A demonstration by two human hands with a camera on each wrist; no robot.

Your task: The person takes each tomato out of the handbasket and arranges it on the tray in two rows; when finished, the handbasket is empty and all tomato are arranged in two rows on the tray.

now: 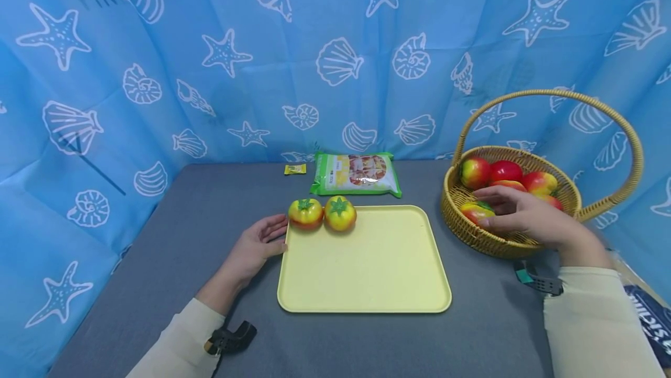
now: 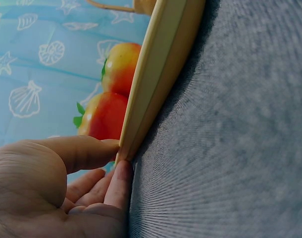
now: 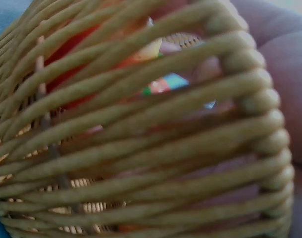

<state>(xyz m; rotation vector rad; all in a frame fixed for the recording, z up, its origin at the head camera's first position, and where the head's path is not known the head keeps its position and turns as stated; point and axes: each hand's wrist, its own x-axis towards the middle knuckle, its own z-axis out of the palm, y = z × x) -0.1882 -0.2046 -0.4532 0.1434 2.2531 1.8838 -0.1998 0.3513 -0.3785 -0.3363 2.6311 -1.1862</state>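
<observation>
A pale yellow tray (image 1: 367, 273) lies on the table with two yellow-red tomato-like fruits (image 1: 306, 214) with green leafy tops side by side at its far left corner. My left hand (image 1: 259, 248) is at the tray's left rim; in the left wrist view its thumb (image 2: 86, 151) and a fingertip pinch the edge. Inside the wicker basket (image 1: 472, 238) on the right, my right hand (image 1: 534, 218) has thumb and fingers curved around a red-and-yellow fruit (image 1: 474, 211). Basket weave covers most of the right wrist view and hides much of this grasp.
Several red and yellow fruits (image 1: 506, 172) sit deeper in the basket, under its tall arched handle (image 1: 636, 151). Behind the tray lie a green-and-white packet (image 1: 362, 174) and a small yellow sachet (image 1: 295, 169). A blue shell-patterned curtain (image 1: 293, 75) hangs at the back.
</observation>
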